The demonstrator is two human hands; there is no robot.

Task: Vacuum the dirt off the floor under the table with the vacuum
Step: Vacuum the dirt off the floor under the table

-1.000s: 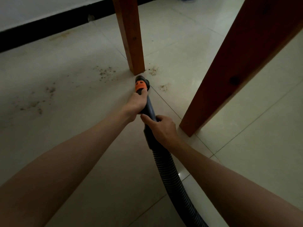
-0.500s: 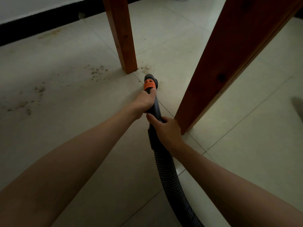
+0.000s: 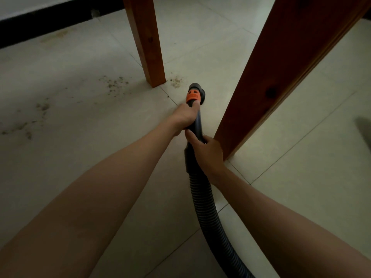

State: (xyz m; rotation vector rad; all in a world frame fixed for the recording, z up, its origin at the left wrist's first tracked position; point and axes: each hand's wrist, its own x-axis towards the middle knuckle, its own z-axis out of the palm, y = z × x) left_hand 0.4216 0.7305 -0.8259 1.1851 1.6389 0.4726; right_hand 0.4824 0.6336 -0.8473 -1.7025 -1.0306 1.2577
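Observation:
A black vacuum tube with an orange collar [image 3: 193, 96] and a dark round nozzle [image 3: 195, 87] points at the pale tiled floor between two wooden table legs. My left hand [image 3: 184, 116] grips the tube just behind the orange collar. My right hand [image 3: 206, 151] grips it lower, where the ribbed hose [image 3: 204, 201] begins. A small patch of dirt [image 3: 176, 82] lies just ahead and left of the nozzle, beside the far table leg [image 3: 147, 43]. More dirt [image 3: 115, 85] is scattered left of that leg, and another patch [image 3: 30, 125] lies at the far left.
The near table leg [image 3: 277, 73] rises thick and slanted right beside my right hand. A black skirting board [image 3: 40, 23] runs along the wall at the back left. The hose trails off toward the bottom edge. A dark blurred shape [image 3: 364, 131] shows at the right edge.
The nozzle has swept right, away from the foot of the far leg and over the dirt patch near the tile joint, which no longer shows. Both hands keep their grip.

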